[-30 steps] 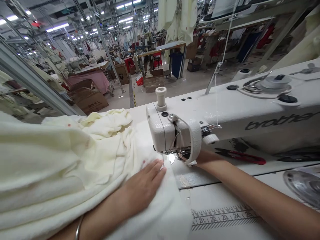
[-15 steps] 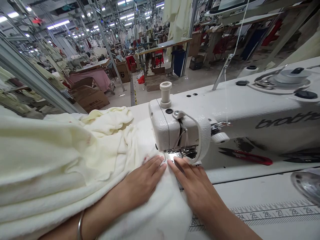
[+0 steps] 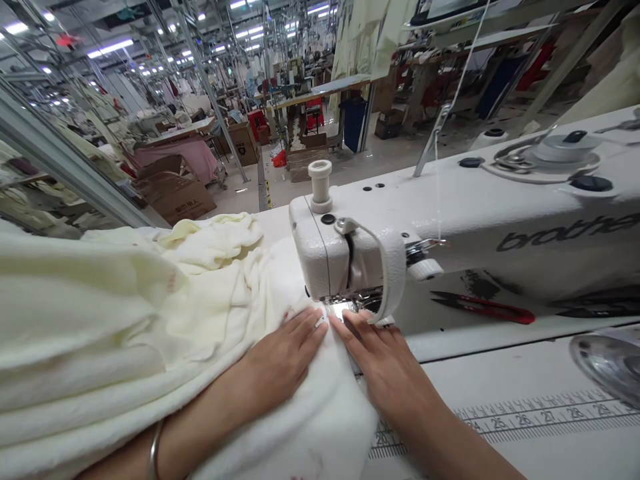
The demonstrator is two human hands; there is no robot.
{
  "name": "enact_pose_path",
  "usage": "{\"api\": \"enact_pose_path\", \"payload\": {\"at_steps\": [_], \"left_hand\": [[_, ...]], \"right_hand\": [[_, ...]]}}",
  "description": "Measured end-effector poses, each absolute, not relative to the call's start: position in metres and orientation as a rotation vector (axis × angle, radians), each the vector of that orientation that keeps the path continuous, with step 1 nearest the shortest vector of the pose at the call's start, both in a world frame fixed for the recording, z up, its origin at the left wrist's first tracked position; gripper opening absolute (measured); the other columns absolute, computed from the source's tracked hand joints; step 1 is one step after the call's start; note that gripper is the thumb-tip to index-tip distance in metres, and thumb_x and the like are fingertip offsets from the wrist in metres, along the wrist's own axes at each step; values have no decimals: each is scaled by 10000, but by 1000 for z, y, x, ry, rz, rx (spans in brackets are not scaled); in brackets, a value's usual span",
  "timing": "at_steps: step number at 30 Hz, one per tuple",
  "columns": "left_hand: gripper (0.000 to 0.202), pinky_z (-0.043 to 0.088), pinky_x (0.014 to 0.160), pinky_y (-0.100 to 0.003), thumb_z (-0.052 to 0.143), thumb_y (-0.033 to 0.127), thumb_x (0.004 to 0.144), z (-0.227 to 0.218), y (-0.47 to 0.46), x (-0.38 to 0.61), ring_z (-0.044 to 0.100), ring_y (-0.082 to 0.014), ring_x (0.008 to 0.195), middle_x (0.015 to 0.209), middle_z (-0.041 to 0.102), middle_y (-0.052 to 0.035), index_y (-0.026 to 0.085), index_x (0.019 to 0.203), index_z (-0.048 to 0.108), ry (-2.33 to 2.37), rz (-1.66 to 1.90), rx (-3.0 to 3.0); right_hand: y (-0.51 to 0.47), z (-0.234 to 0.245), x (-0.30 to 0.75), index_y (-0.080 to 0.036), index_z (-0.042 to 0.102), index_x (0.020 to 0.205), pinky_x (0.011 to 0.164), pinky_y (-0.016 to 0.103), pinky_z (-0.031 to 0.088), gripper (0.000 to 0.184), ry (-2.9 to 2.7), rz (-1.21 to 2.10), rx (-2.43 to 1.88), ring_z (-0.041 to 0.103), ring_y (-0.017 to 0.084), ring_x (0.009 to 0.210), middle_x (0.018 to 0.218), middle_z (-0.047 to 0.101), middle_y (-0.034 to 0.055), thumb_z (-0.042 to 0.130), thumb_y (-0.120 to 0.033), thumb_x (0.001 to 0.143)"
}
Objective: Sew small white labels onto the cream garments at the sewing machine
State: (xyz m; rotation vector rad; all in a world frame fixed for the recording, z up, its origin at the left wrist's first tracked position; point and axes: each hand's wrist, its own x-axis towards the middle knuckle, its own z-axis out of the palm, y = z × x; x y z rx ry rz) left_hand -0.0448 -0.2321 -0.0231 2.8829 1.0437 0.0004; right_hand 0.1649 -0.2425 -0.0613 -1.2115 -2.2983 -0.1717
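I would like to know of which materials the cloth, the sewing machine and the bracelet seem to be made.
Cloth: probably a soft plush or fleece textile, matt, judging by its fuzzy surface and thick, rounded folds.
Sewing machine: likely painted metal; its white surface has a slightly pebbled gloss, though plastic is possible.
Bracelet: seemingly polished metal, as it is silvery and shiny.

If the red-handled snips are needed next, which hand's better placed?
Likely the right hand: it is nearer the red-handled snips, which lie to its right under the sewing machine. The left hand rests on the pale cloth, farther away.
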Motion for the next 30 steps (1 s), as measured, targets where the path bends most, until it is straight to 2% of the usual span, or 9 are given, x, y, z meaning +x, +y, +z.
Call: {"api": "enact_pose_path", "payload": {"at_steps": [8,16,23,27,30], "left_hand": [[455,377,1097,-511,378,91,915,-18,-229,-43,293,-304,1389,1466,355,-206,76,1367,332,1028,-20,2852],[392,450,1046,-467,351,145,949,-23,-217,-43,408,-296,1319,1352,469,-195,93,1337,333,1078,67,2851],[393,443,1053,-449,350,174,964,-24,-212,-45,443,-282,1279,1294,495,-174,101,1348,304,1032,167,2876],[408,428,1072,-434,378,152,950,-26,-216,-43,427,-283,1292,1319,484,-176,76,1347,327,1059,175,2872],[404,416,1080,-431,398,142,933,-26,-222,-39,425,-283,1292,1311,495,-179,59,1327,361,1068,248,2882]], "right_hand": [[-244,-63,168,-110,565,1202,870,340,415,520,-2246,-166,-1165,464,229,1071,1157,546,105,292,55,791],[-242,-70,169,-126,613,1151,832,351,465,500,-2259,-345,-1245,464,259,1094,1157,538,123,263,56,843],[-246,-65,168,-138,576,1186,820,346,505,489,-2250,-267,-1269,464,246,1105,1185,529,109,257,33,857],[-251,-61,168,-92,556,1184,862,379,508,470,-2242,-265,-1196,476,249,1112,1170,532,139,234,34,866],[-252,-68,162,-42,507,1237,886,407,506,421,-2266,-296,-1087,486,264,1122,1195,519,173,247,-22,907]]}}
